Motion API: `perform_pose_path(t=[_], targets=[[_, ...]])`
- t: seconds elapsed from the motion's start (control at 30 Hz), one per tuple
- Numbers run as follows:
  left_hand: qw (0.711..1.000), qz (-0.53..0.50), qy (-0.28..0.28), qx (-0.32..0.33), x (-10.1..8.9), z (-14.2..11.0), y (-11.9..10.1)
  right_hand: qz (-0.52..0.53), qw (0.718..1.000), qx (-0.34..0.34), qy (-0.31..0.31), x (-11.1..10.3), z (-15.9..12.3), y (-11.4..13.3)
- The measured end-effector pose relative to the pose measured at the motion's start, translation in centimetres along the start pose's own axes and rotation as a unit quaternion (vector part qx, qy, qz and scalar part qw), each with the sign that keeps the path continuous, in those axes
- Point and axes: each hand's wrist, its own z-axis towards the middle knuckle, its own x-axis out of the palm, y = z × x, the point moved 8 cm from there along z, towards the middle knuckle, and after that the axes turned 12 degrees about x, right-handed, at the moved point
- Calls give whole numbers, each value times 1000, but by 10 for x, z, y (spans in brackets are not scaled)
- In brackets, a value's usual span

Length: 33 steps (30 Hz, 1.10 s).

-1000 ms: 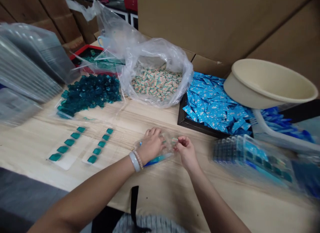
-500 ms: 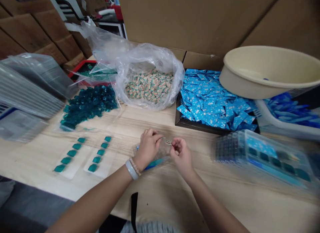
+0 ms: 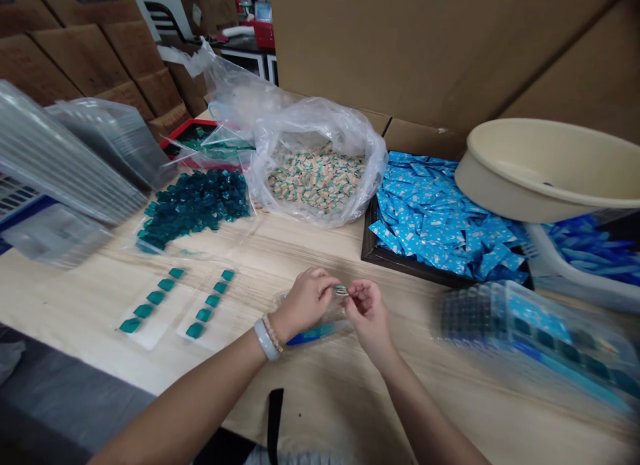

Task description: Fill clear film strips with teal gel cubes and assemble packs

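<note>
Tiny striped packet (image 3: 341,290) pinched between left hand (image 3: 304,300) and right hand (image 3: 369,313), its print too blurred to read

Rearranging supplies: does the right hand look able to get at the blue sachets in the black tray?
Probably yes. The right hand sits just short of the black tray of blue sachets, with only wooden table between; the plastic box lies off to the right. It is pinching a small striped piece, though.

Small cream-and-teal striped packet (image 3: 341,290), pinched between both hands' fingers (image 3: 353,297)
</note>
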Motion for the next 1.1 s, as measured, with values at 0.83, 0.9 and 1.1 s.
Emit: perform_pose_path(t=[0.83, 0.9, 1.1], targets=[[979, 131, 127, -94, 15, 0, 26, -622, 773, -127, -2, 94, 208, 81], [976, 132, 140, -106, 16, 2, 31, -632, 767, -112, -1, 99, 220, 69], [967, 177, 157, -99, 20, 11, 33, -628, 774, -77, 7, 89, 232, 51]])
